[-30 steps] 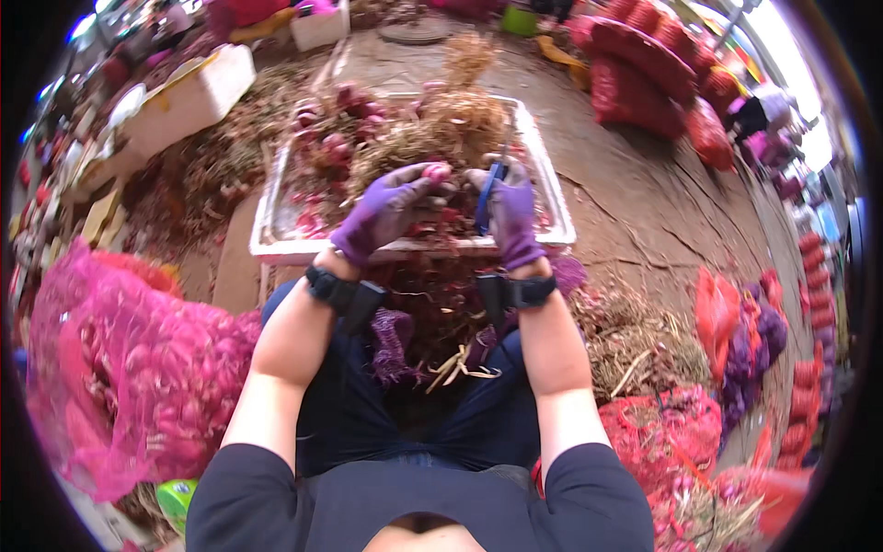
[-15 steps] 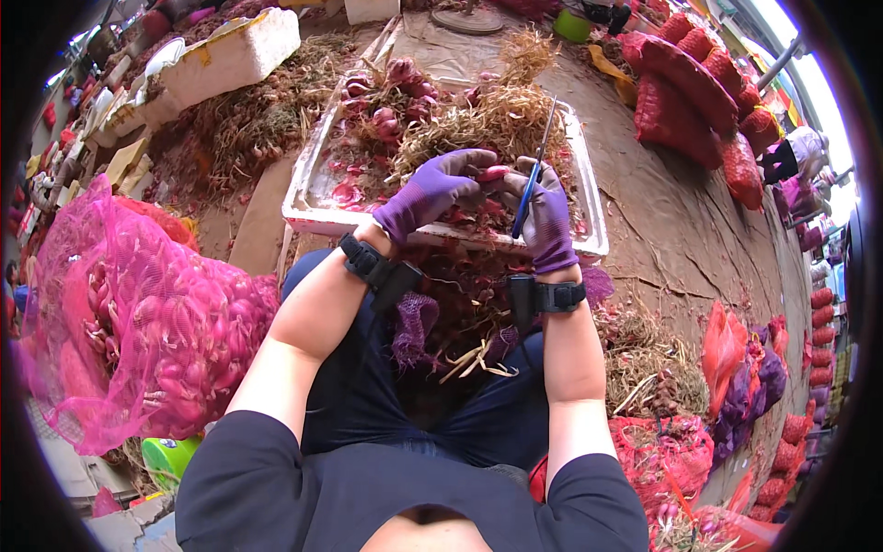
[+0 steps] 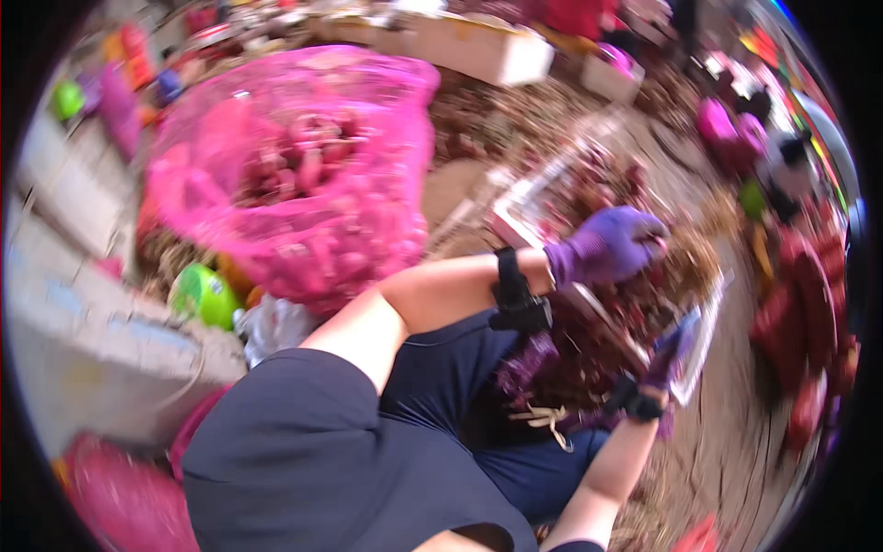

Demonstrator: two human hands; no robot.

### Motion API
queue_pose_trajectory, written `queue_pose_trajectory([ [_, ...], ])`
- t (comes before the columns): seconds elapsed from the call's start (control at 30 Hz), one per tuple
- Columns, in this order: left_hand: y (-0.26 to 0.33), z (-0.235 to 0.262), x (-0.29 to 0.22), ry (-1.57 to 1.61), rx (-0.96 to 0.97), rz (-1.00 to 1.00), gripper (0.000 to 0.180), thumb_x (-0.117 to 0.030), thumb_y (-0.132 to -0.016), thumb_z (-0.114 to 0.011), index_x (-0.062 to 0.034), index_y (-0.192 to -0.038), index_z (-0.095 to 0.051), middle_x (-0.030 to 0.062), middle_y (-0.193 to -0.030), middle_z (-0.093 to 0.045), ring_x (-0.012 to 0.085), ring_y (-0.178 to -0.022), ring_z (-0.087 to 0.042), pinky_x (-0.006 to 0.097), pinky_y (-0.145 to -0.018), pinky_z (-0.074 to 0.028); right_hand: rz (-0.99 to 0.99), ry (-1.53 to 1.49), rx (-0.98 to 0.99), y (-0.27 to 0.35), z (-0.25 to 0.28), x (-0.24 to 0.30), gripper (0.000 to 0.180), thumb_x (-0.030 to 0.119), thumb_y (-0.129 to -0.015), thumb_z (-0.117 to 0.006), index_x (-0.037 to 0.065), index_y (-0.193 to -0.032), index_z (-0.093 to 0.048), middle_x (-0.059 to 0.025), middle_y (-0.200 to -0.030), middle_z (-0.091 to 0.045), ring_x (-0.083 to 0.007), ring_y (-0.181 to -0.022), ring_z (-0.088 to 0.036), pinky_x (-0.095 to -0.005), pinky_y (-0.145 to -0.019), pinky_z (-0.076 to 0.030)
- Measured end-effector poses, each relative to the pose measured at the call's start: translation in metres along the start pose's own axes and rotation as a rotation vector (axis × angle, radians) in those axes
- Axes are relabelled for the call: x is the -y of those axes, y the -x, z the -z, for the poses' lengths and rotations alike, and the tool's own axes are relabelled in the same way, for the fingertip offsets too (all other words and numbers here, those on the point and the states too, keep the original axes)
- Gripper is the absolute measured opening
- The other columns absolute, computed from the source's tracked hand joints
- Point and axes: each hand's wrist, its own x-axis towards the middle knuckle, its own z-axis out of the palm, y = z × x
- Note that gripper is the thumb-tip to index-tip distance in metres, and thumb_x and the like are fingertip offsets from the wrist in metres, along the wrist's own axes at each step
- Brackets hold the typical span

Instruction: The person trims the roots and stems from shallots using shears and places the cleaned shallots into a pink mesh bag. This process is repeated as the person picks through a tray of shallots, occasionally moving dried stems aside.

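My left hand, in a purple glove, is above a white foam box with its fingers curled closed. A bit of a red shallot shows at the fingertips. Near the box's right rim is my right hand, gloved alike and smeared by motion. A blue streak of the scissors shows in its grip; the blades cannot be made out. Inside the box lie red shallots and dry, straw-coloured stalks.
At left stands a large pink mesh bag full of shallots, open at the top. Beside it are a green container and a concrete ledge. Another white foam box is at the back. Red sacks stand at right.
The view has swung left, so the mesh bag is now nearer the middle and the box farther right. My hands have moved apart; the left still holds the shallot, the right the scissors.
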Motion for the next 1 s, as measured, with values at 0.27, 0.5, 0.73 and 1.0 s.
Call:
queue_pose_trajectory([
  [0.27,0.068,0.161,-0.117,-0.768,-0.363,-0.283,0.026,-0.015,-0.084,-0.069,-0.0073,-0.108,-0.064,0.01,-0.092,-0.067,0.0236,-0.082,-0.065,0.032,-0.069,-0.051,-0.528,-0.351,0.031,-0.012,-0.014,0.049,0.034,0.036,-0.09,-0.062,0.009,-0.11,-0.055,-0.0068,-0.087,-0.064,-0.0134,-0.068,-0.06,-0.0245,-0.054,-0.047],
  [0.5,0.135,0.336,-0.069,-1.186,0.195,0.348,0.033,-0.022,-0.09,-0.058,-0.0082,-0.121,-0.06,0.0131,-0.117,-0.062,0.0299,-0.105,-0.061,0.036,-0.089,-0.049,-0.51,-0.43,0.034,-0.014,-0.016,0.058,0.038,0.037,-0.089,-0.065,0.01,-0.113,-0.054,-0.0052,-0.087,-0.063,-0.0128,-0.071,-0.061,-0.0226,-0.056,-0.046],
  [0.73,0.15,0.292,-0.067,-1.181,0.368,0.279,0.051,-0.028,-0.087,-0.059,-0.012,-0.134,-0.049,0.0135,-0.141,-0.045,0.0306,-0.135,-0.036,0.04,-0.109,-0.03,-0.527,-0.428,0.023,-0.002,-0.006,0.067,0.032,0.032,-0.088,-0.067,0.011,-0.109,-0.054,-0.004,-0.086,-0.063,-0.0126,-0.068,-0.06,-0.0241,-0.056,-0.048],
  [1.0,0.147,0.352,-0.1,-1.422,0.502,0.781,0.026,-0.016,-0.08,-0.061,-0.0184,-0.105,-0.068,0.0074,-0.107,-0.064,0.0303,-0.107,-0.056,0.04,-0.092,-0.044,-0.54,-0.48,0.043,-0.004,0.009,0.07,0.03,0.03,-0.088,-0.067,0.011,-0.108,-0.056,-0.0056,-0.086,-0.065,-0.0153,-0.071,-0.062,-0.0262,-0.057,-0.05],
])
